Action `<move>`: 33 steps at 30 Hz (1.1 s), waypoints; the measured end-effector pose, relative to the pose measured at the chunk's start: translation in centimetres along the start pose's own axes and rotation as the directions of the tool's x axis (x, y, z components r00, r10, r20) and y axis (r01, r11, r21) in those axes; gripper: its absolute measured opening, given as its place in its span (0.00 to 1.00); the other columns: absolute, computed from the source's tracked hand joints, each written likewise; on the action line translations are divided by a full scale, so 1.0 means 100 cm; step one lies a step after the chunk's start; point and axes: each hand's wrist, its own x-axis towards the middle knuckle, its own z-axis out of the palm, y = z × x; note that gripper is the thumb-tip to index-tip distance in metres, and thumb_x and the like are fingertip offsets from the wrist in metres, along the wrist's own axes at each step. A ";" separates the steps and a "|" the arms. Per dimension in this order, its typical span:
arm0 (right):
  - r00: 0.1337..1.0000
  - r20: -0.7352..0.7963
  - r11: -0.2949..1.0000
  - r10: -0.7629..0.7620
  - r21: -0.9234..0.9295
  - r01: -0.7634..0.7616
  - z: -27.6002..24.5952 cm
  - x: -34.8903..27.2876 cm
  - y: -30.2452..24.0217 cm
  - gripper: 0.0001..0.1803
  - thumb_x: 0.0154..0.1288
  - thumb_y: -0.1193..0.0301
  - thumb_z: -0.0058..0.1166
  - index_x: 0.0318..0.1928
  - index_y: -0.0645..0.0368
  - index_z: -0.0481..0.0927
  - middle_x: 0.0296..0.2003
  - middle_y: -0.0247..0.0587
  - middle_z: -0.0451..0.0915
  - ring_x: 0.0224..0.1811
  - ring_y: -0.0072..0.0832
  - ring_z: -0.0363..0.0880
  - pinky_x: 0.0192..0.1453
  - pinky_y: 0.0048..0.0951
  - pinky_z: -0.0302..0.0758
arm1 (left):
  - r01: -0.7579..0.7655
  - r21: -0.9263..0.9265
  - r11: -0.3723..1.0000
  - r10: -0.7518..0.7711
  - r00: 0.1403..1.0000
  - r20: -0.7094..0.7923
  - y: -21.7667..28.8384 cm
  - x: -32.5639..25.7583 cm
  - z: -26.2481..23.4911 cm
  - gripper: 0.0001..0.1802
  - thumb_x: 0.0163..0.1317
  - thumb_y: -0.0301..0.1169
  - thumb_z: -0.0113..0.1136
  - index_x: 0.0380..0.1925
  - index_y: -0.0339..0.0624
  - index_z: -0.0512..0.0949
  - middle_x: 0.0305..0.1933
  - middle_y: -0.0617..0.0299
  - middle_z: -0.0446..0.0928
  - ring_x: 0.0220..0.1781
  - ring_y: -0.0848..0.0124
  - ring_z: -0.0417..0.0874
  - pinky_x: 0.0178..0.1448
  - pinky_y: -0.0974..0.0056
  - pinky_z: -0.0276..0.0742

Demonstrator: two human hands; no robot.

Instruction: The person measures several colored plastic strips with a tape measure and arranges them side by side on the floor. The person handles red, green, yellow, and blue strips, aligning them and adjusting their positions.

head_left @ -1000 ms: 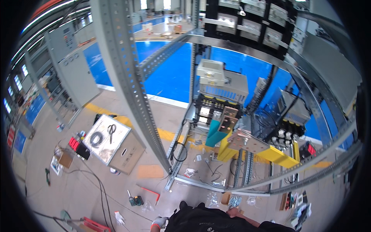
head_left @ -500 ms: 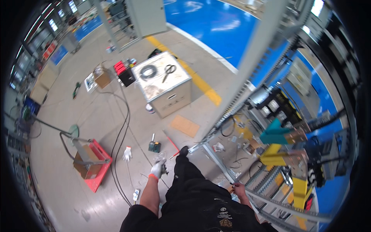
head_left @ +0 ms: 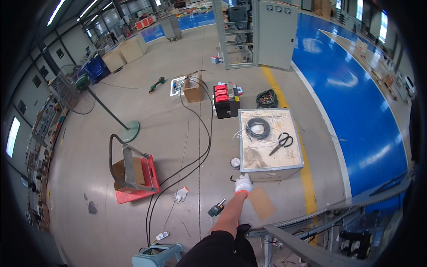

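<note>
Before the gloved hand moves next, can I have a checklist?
1. Left hand in an orange-cuffed white glove: ok, glove on.
2. Left hand's grip: cannot tell; a dark hooked thing shows beside it.
3. Right hand: cannot tell, out of view.
4. Dark metal scissors with black loops: ok, on the pale wooden box, apart from the hand.
5. Green-and-black power tool: not ok, loose on the grey floor near the forearm.
6. Long black cables: not ok, strewn across the floor.

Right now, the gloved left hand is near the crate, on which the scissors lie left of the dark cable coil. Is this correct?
Not left: the head view shows the scissors right of the dark cable coil. The gloved left hand is near the crate.
</note>
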 end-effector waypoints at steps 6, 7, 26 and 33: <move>0.991 0.063 0.982 0.119 0.139 -0.127 0.009 0.022 -0.015 0.20 0.75 0.65 0.55 0.62 0.59 0.72 0.35 0.42 0.81 0.30 0.30 0.81 0.30 0.31 0.83 | -0.100 0.091 0.991 0.101 0.995 -0.004 0.035 0.089 0.000 0.18 0.68 0.30 0.51 0.57 0.42 0.74 0.60 0.44 0.77 0.61 0.46 0.80 0.61 0.46 0.79; 0.989 0.043 0.981 0.139 0.131 -0.143 0.009 0.024 -0.020 0.20 0.75 0.64 0.56 0.61 0.61 0.73 0.34 0.42 0.81 0.29 0.30 0.81 0.29 0.33 0.84 | -0.081 0.107 0.991 0.075 0.995 0.059 0.036 0.103 0.003 0.18 0.68 0.30 0.50 0.57 0.42 0.75 0.60 0.44 0.77 0.61 0.46 0.81 0.61 0.46 0.79; 0.925 -0.046 0.900 -0.377 -0.252 0.354 0.109 0.068 -0.258 0.31 0.55 0.70 0.70 0.60 0.60 0.76 0.40 0.51 0.86 0.44 0.46 0.87 0.52 0.40 0.82 | 0.872 -0.475 0.118 0.406 0.394 0.825 0.006 -0.210 0.097 0.21 0.76 0.47 0.55 0.60 0.48 0.74 0.53 0.59 0.81 0.51 0.64 0.83 0.54 0.55 0.81; 0.829 0.057 0.688 -0.556 -0.528 0.498 0.121 0.048 -0.272 0.28 0.62 0.66 0.64 0.61 0.62 0.75 0.57 0.56 0.79 0.60 0.50 0.78 0.66 0.44 0.75 | 0.726 -0.648 0.231 -0.177 0.686 0.706 -0.003 -0.115 0.126 0.10 0.70 0.37 0.58 0.40 0.42 0.81 0.30 0.60 0.82 0.28 0.67 0.82 0.33 0.57 0.79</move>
